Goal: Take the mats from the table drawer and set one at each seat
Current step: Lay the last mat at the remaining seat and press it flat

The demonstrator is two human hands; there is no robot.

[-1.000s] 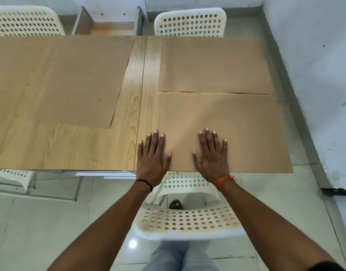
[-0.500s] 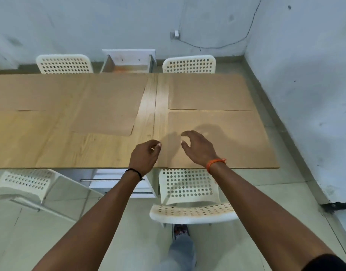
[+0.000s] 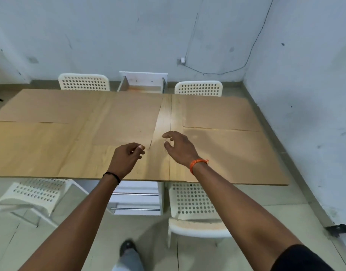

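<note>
left hand (image 3: 127, 157) loosely curled (empty), right hand (image 3: 179, 146) — relaxed

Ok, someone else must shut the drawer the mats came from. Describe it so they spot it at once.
Look past the table's far edge, toward the back wall. Between the two white perforated chairs there, the open drawer juts out: white front, bare wooden bottom, unlike the shut, bar-handled drawers on the near side.

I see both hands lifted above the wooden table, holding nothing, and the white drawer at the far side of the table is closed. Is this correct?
Not quite. The head view shows the white drawer at the far side of the wooden table pulled open, its inside visible. The rest stands: the left hand and the right hand are lifted above the table and hold nothing.
</note>
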